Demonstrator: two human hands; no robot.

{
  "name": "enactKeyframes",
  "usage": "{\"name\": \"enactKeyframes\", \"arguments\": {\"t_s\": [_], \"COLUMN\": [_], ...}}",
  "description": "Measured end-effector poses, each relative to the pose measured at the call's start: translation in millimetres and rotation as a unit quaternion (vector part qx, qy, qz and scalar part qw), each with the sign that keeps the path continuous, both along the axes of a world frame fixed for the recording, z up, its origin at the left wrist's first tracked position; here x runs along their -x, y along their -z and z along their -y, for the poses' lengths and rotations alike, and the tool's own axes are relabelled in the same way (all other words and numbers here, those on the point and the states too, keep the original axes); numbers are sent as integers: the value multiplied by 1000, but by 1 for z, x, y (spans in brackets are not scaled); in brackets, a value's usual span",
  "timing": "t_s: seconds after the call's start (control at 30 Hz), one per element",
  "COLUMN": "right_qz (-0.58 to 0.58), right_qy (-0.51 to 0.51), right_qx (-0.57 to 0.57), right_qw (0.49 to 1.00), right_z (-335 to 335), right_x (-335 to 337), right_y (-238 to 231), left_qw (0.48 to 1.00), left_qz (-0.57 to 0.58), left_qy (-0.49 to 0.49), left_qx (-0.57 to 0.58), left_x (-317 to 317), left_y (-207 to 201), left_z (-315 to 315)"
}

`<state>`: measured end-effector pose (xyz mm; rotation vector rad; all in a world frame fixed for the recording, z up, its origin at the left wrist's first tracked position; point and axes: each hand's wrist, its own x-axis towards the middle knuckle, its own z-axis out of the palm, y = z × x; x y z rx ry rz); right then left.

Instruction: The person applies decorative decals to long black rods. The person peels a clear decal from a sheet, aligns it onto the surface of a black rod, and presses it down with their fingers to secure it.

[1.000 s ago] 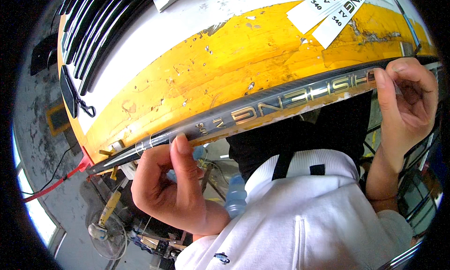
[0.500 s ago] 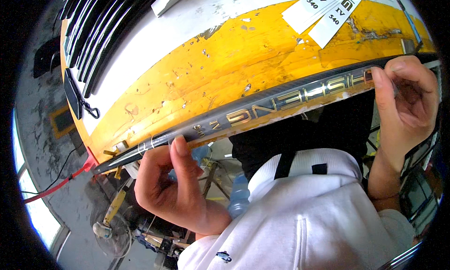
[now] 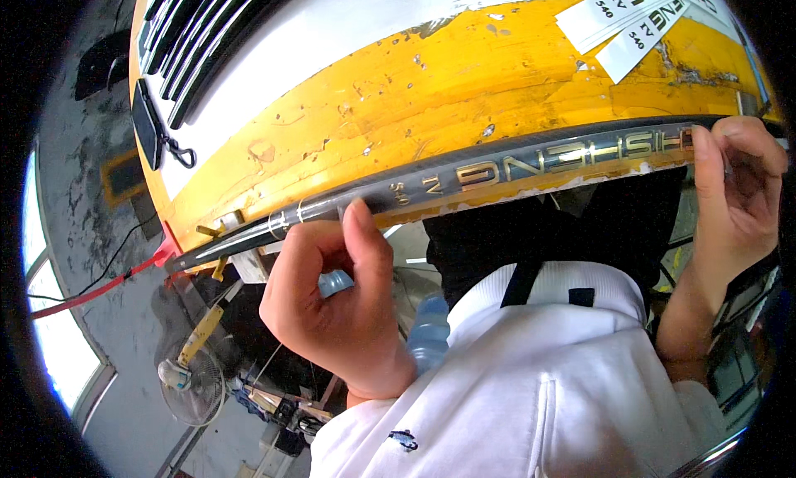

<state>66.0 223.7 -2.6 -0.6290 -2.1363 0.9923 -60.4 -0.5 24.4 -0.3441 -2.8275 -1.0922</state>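
Note:
A clear decal strip [image 3: 539, 167] with gold lettering lies lengthwise along a black tube [image 3: 249, 239], close against its near side. The strip's left end is pinched between the thumb and finger of my left hand [image 3: 332, 300], beside the tube's gold rings. At the right end of the lettering, my right hand [image 3: 738, 200] pinches the strip the same way, its other fingers curled. Whether the strip touches the tube along its whole length I cannot tell. The tube runs along the near edge of the yellow worktable [image 3: 348, 105].
Several white decal sheets [image 3: 634, 51] lie at the far right. Several black tubes [image 3: 217, 26] rest on white covering at the far left, near a flat black object [image 3: 148, 123] with a loop. A clamp [image 3: 228, 223] sits at the table edge. Below are a fan [image 3: 192, 385] and a bluish bottle [image 3: 429, 333].
The whole view has shifted, so table and tube appear further right. Both hands keep their pinch on the decal strip. The strip's lettering sits slightly further from the tube's gold rings.

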Motion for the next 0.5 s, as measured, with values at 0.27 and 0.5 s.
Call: {"name": "enactKeyframes", "arguments": {"t_s": [0.27,0.5], "right_qz": [-29,-29], "right_qy": [-1,-5], "right_qx": [-3,-27], "right_qw": [1000,999], "right_z": [-3,-5], "right_x": [1,1], "right_y": [4,6], "left_qw": [984,874], "left_qz": [-178,-336], "left_qy": [-9,234], "left_qx": [9,263], "left_x": [1,-11], "left_y": [11,9], "left_z": [6,11]}}
